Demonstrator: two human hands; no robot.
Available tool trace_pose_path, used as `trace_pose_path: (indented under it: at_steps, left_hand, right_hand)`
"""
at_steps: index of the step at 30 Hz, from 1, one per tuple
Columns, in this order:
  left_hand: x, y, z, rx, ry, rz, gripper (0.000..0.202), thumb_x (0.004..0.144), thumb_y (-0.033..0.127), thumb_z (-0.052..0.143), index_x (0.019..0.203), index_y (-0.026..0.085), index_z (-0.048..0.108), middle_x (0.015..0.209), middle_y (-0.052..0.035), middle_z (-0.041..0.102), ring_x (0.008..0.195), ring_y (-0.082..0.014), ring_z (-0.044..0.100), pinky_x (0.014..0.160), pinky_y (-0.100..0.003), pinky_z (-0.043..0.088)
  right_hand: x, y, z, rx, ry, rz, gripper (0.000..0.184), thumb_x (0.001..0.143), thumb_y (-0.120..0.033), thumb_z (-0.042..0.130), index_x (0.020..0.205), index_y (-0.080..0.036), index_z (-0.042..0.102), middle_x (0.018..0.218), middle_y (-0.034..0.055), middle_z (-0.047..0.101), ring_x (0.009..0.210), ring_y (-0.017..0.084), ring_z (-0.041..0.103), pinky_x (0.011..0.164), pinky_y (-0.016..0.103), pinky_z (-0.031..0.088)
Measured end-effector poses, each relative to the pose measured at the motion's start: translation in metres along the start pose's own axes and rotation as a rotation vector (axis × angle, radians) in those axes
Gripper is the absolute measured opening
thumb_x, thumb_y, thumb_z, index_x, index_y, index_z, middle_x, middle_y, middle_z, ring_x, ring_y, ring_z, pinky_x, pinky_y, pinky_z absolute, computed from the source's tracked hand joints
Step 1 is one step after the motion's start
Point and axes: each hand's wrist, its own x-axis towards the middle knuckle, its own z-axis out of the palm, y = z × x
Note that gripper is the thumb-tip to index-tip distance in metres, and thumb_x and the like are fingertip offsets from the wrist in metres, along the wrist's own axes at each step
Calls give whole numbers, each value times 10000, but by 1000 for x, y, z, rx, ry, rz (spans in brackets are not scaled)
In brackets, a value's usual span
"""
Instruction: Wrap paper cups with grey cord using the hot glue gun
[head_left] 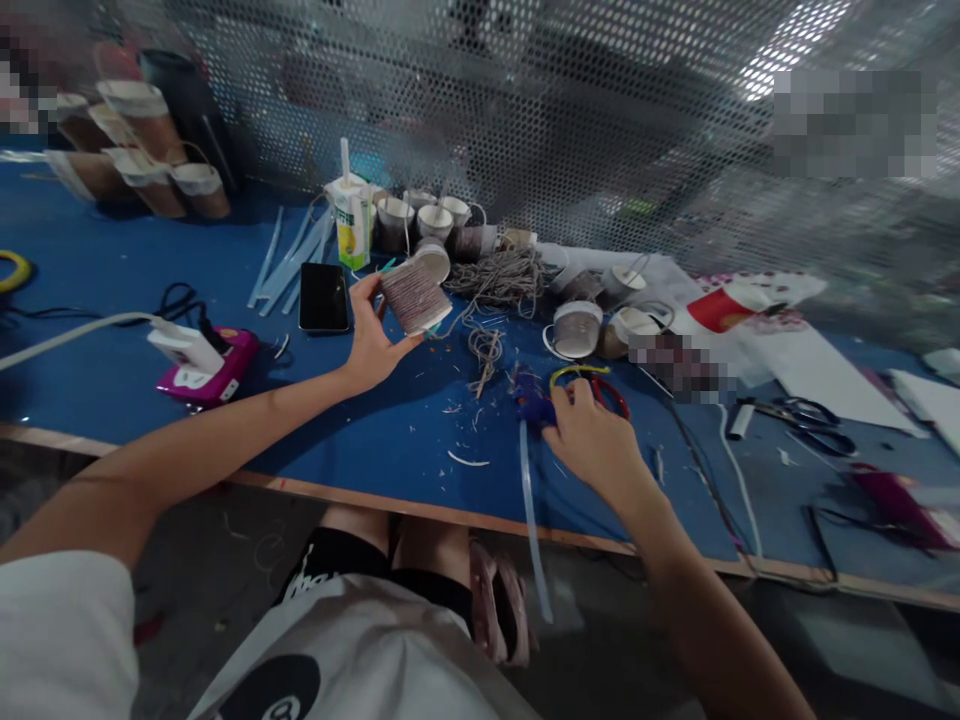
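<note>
My left hand (371, 340) grips a small cup wrapped in grey-brown cord (414, 296), tilted above the table between thumb and fingers. A loose end of cord trails from it toward a tangled cord bundle (485, 355) with a thin stick. On the right, my right hand (589, 430) is closed on a blue glue gun (531, 400) low over the tabletop. From the gun a long clear glue stick (529, 500) hangs past the table edge. Beyond the fingers lie scissors with yellow and red handles (611, 392), partly hidden.
Behind stand cord-wrapped cups (577, 330), a heap of cord (502, 277) and a drink carton (351, 220). Left are a phone (324, 298), loose glue sticks (296, 262) and a magenta power strip (214, 368). Dark scissors (814, 425) lie right. A perforated metal panel (525, 120) closes the back.
</note>
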Motion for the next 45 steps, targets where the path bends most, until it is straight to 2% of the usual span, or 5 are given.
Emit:
trace_pose_path:
  at_steps: [7,10,14,23,45]
  left_hand:
    - [-1,0,1,1,-8,-8,907,738,636,772,1422,369,241,1393,-94,293,1355,-297,416,1101,-518,475]
    - [-2,0,2,5,-3,-16,902,723,649,776,1412,360,271,1372,-93,313,1329,-290,434,1087,-514,486]
    - [-1,-1,1,26,14,0,910,703,640,799,1401,337,301,1341,-99,337,1304,-292,440,1046,-501,509]
    - [-1,2,-4,47,-62,-12,899,703,627,806,1398,330,320,1326,-98,353,1290,-292,431,1023,-499,506]
    - [1,11,-5,66,-48,-25,865,684,629,817,1357,309,379,1297,-94,397,1248,-278,480,994,-493,544]
  right_hand:
    - [2,31,-14,748,272,-143,275,878,-313,563,1107,-195,661,1097,110,686,842,239,692,687,368,565]
    - [16,25,-15,1112,280,-128,364,778,-540,694,905,-199,674,750,39,661,557,166,589,516,322,504]
    - [43,-1,-10,1390,260,-97,398,663,-582,771,668,-213,619,502,-12,551,451,143,515,482,322,498]
    - [53,-39,0,1626,121,-28,301,638,-463,762,644,-202,611,419,-47,500,365,115,466,381,276,469]
    - [55,-42,-1,1600,82,20,207,638,-360,683,619,-217,535,442,-39,502,360,101,439,383,266,444]
